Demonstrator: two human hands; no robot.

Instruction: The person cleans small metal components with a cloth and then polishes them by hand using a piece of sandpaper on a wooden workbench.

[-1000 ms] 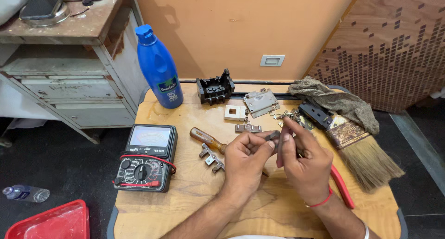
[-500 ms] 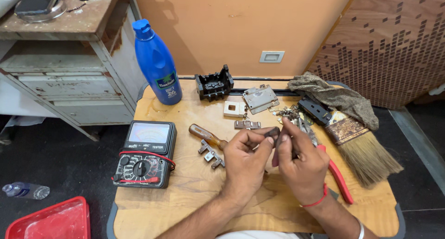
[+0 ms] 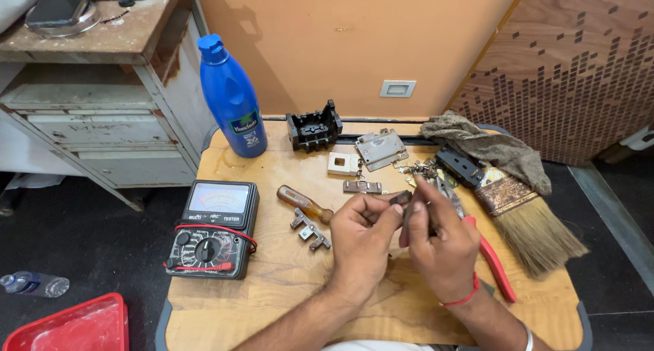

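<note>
Over the middle of a small wooden table [image 3: 272, 290], my left hand [image 3: 364, 238] and my right hand [image 3: 439, 245] meet around a small dark part [image 3: 400, 198], pinched between their fingertips. The part is mostly hidden by the fingers. Just left of my left hand a screwdriver with a brown wooden handle [image 3: 303, 203] lies on the table, with a small metal bracket [image 3: 310, 230] beside it. A flat metal strip [image 3: 362, 187] rests right behind my hands.
A black multimeter [image 3: 212, 228] sits at the left, a blue bottle [image 3: 231, 99] behind it. Further back: a black plastic housing [image 3: 313, 128], metal plate [image 3: 380, 149], white switch piece [image 3: 339, 163]. Right: red-handled pliers [image 3: 494, 262], brush [image 3: 524, 218], rag [image 3: 490, 147]. A red tray [image 3: 75, 324] lies on the floor.
Both hands stay together over the table's middle, fingers shifting slightly around the small part. The view has drifted a little; nothing on the table has moved.
</note>
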